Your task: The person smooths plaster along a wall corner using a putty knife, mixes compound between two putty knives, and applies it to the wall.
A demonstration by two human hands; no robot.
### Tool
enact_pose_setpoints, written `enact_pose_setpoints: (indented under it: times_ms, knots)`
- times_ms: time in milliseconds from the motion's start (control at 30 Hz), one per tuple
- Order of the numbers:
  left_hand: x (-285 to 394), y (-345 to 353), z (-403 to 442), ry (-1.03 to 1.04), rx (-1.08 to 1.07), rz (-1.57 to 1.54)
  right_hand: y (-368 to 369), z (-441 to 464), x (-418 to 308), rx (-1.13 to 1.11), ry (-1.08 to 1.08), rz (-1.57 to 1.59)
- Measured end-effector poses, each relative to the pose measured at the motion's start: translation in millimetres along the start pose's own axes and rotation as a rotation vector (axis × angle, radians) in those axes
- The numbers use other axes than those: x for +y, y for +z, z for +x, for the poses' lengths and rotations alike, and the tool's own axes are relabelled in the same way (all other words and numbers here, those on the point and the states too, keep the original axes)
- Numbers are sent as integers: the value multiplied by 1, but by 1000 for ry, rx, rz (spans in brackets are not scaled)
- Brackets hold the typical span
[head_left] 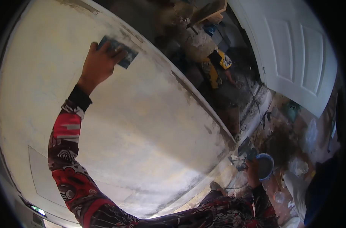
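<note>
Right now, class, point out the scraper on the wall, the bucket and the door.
Scraper (130, 59), head view: its flat blade.
Bucket (273, 164), head view: its blue rim.
Door (296, 57), head view: strip between panels.

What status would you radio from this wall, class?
Left hand: dark flat blade against wall. Right hand: smeared tool beside bucket. Nothing visible blocking the blade.
</note>
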State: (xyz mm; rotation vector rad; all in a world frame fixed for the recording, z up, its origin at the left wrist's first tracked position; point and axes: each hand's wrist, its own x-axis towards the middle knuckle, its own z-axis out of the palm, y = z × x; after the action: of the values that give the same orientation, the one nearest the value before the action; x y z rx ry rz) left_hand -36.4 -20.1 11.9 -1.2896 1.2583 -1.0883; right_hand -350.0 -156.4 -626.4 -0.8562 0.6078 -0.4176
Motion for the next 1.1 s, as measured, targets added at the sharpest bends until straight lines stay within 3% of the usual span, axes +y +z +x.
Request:
enact_pose_setpoints:
  times_ms: [100, 200, 300, 367, 433, 533, 600, 800, 967, 1067, 1100]
  knots:
    - [-11, -9, -17, -3, -69, -49, 0, -2, -8, 22, -62, -1]
    - [-35, -16, -13, -85, 137, 49, 4, -4, -15, 13, -49, -1]
    - [-69, -15, 4, -142, 162, 156, -3, -2, -12, -18, -150, -255]
    - [-80, -10, 12, -153, 175, 182, -10, 1, -1, -40, -338, -508]
    - [-80, 0, 18, -160, 164, 200, -10, 4, 3, -39, -418, -571]
    - [-71, 17, 20, -169, 110, 246, 8, -4, -11, -26, -269, -286]
    - [-56, 23, 13, -185, 70, 289, 26, -12, -35, -30, -31, 39]
    - [-21, -6, -32, -201, -51, 156, 25, -5, -24, -69, 5, 2]
    - [-53, -22, -18, -405, 65, 168, 12, 6, -13, -63, -58, 1]
    - [-79, -9, 8, -554, 276, 123, 13, 2, -22, -61, -58, -22]
    - [-83, -6, 17, -600, 243, 144, 14, 0, -27, -62, -59, -16]
